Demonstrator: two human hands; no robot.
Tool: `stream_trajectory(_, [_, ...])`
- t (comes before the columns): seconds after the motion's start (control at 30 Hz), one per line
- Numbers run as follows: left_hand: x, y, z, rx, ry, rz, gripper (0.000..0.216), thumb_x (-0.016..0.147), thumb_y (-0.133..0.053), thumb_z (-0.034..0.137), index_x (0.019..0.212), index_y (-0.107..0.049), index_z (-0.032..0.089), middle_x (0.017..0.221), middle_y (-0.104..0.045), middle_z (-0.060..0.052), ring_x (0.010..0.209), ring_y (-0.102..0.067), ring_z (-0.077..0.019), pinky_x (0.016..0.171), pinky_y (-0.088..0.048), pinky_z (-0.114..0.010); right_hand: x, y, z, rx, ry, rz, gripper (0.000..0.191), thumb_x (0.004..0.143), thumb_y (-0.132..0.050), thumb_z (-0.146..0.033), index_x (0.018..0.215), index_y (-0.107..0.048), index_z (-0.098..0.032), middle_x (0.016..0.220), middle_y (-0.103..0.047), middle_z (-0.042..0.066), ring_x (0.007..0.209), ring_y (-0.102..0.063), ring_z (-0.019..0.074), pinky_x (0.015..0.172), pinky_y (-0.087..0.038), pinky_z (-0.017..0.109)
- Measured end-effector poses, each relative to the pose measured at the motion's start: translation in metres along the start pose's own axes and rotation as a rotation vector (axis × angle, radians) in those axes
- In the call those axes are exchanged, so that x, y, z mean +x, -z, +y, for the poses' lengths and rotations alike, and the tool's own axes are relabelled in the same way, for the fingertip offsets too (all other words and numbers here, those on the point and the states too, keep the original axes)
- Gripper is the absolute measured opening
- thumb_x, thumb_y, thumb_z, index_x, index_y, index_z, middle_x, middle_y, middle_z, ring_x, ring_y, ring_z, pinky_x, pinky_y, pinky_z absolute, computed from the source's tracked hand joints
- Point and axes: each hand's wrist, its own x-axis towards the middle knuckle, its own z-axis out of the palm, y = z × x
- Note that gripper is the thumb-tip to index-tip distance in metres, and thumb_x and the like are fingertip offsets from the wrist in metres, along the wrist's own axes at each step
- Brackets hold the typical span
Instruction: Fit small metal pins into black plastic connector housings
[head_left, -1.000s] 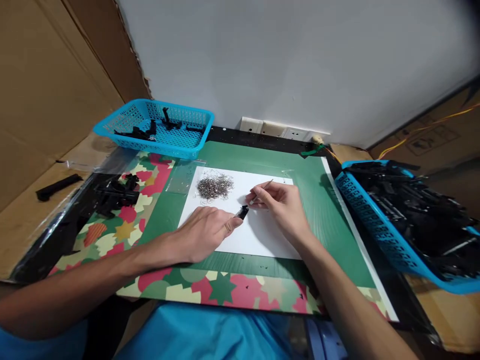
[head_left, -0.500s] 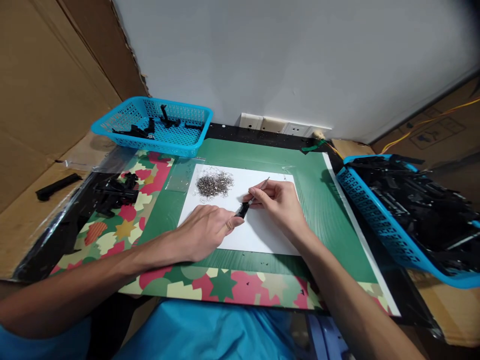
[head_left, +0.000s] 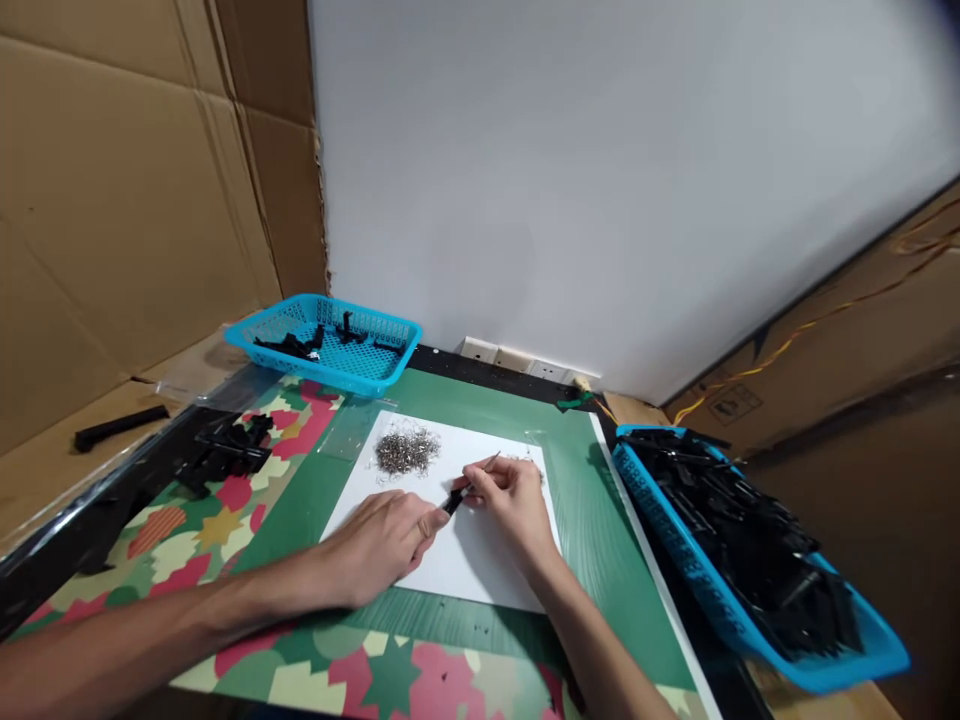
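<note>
Above a white sheet of paper (head_left: 487, 570), my left hand (head_left: 386, 540) is closed on a small black plastic part (head_left: 453, 501), most of it hidden by the fingers. My right hand (head_left: 516, 505) pinches a thin pointed metal tool (head_left: 491, 462); one end sticks up past the fingertips, and the other is at or near the black part. Whether the tool touches the part is too small to tell. Behind my left hand, a heap of tiny metal wire pieces (head_left: 406, 452), possibly springs, lies on the paper.
A blue basket (head_left: 352, 380) at the back left holds a few black parts. Another blue basket (head_left: 675, 530) on the right is heaped with black parts. More black pieces (head_left: 229, 445) lie at left on the patterned green mat (head_left: 592, 500). Wall sockets (head_left: 514, 360) line the back.
The camera view has tilted upward and shifted, so the table sits lower in the picture. Both hands stay together with the same black part and tool.
</note>
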Motion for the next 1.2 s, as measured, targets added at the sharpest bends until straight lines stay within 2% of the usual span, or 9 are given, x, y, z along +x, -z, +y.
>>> stream_trajectory(0.1, [-0.001, -0.009, -0.006, 0.088, -0.069, 0.082, 0.061, 0.114, -0.025, 0.050, 0.069, -0.052, 0.020, 0.064, -0.058, -0.001, 0.065, -0.052, -0.0186, 0.071, -0.034, -0.033, -0.002, -0.001, 0.001, 0.026, -0.002, 0.020, 0.045, 0.080, -0.086, -0.056, 0.082, -0.079, -0.012, 0.084, -0.082, 0.018, 0.071, -0.079, 0.0266, 0.067, -0.065, 0.034])
stream_trajectory(0.27, [0.000, -0.012, -0.005, 0.060, -0.169, 0.082, 0.061, 0.115, -0.019, 0.047, 0.073, -0.053, 0.020, 0.063, -0.056, 0.001, 0.062, -0.046, -0.0172, 0.087, -0.037, -0.038, -0.010, -0.003, 0.005, 0.042, 0.021, 0.038, 0.043, 0.085, -0.082, -0.055, 0.087, -0.079, -0.013, 0.086, -0.082, 0.016, 0.076, -0.078, 0.0255, 0.071, -0.063, 0.034])
stream_trajectory(0.4, [-0.001, -0.007, 0.005, 0.010, -0.194, 0.062, 0.059, 0.115, -0.024, 0.047, 0.069, -0.048, 0.019, 0.063, -0.056, 0.001, 0.061, -0.046, -0.0168, 0.084, -0.036, -0.037, -0.011, 0.000, 0.000, -0.058, 0.157, 0.095, 0.036, 0.097, -0.070, -0.052, 0.090, -0.076, -0.017, 0.087, -0.080, 0.011, 0.080, -0.075, 0.0243, 0.078, -0.060, 0.036])
stream_trajectory(0.5, [-0.006, -0.004, 0.011, 0.032, -0.259, 0.048, 0.052, 0.113, -0.034, 0.046, 0.070, -0.045, 0.019, 0.065, -0.055, 0.000, 0.064, -0.045, -0.0170, 0.079, -0.035, -0.036, -0.003, 0.005, -0.013, -0.295, 0.268, 0.120, 0.030, 0.105, -0.058, -0.044, 0.095, -0.074, -0.020, 0.077, -0.073, 0.004, 0.071, -0.067, 0.0206, 0.071, -0.051, 0.031])
stream_trajectory(0.73, [-0.017, -0.001, 0.012, -0.008, -0.419, 0.138, 0.033, 0.093, -0.055, 0.030, 0.071, -0.032, 0.022, 0.065, -0.039, 0.000, 0.067, -0.042, -0.0191, 0.063, -0.025, -0.036, 0.030, -0.005, -0.025, -0.574, 0.324, -0.333, 0.021, 0.100, -0.061, -0.029, 0.089, -0.076, -0.020, 0.066, -0.061, -0.002, 0.060, -0.048, 0.0149, 0.059, -0.033, 0.027])
stream_trajectory(0.83, [-0.016, -0.002, 0.011, -0.063, -0.579, 0.245, 0.026, 0.083, -0.053, 0.021, 0.074, -0.029, 0.023, 0.065, -0.043, -0.001, 0.069, -0.043, -0.0207, 0.061, -0.026, -0.038, 0.034, -0.017, -0.013, -0.585, 0.328, -0.351, 0.014, 0.095, -0.066, -0.026, 0.089, -0.077, -0.018, 0.061, -0.056, -0.003, 0.056, -0.043, 0.0135, 0.056, -0.031, 0.026])
stream_trajectory(0.93, [-0.015, -0.006, 0.010, -0.091, -0.692, 0.279, 0.026, 0.076, -0.051, 0.017, 0.074, -0.026, 0.024, 0.061, -0.042, -0.001, 0.064, -0.039, -0.0200, 0.059, -0.025, -0.039, 0.032, -0.024, -0.001, -0.600, 0.357, -0.315, 0.015, 0.094, -0.064, -0.020, 0.094, -0.078, -0.019, 0.078, -0.072, 0.002, 0.063, -0.055, 0.0156, 0.061, -0.038, 0.027])
stream_trajectory(1.07, [-0.014, -0.009, 0.009, -0.073, -0.732, 0.229, 0.021, 0.069, -0.054, 0.014, 0.074, -0.036, 0.024, 0.061, -0.046, -0.002, 0.062, -0.037, -0.0196, 0.056, -0.026, -0.039, 0.026, -0.028, 0.004, -0.646, 0.405, -0.297, 0.015, 0.098, -0.059, -0.018, 0.096, -0.073, -0.021, 0.094, -0.076, 0.006, 0.083, -0.066, 0.0219, 0.076, -0.045, 0.031])
stream_trajectory(1.2, [-0.016, -0.004, 0.009, -0.193, -0.613, 0.256, 0.009, 0.080, -0.054, 0.015, 0.088, -0.053, 0.021, 0.073, -0.056, -0.003, 0.067, -0.046, -0.0184, 0.059, -0.034, -0.035, 0.020, -0.026, 0.000, -0.615, 0.396, -0.248, 0.013, 0.102, -0.052, -0.021, 0.098, -0.064, -0.022, 0.094, -0.070, 0.006, 0.084, -0.060, 0.0216, 0.076, -0.044, 0.032])
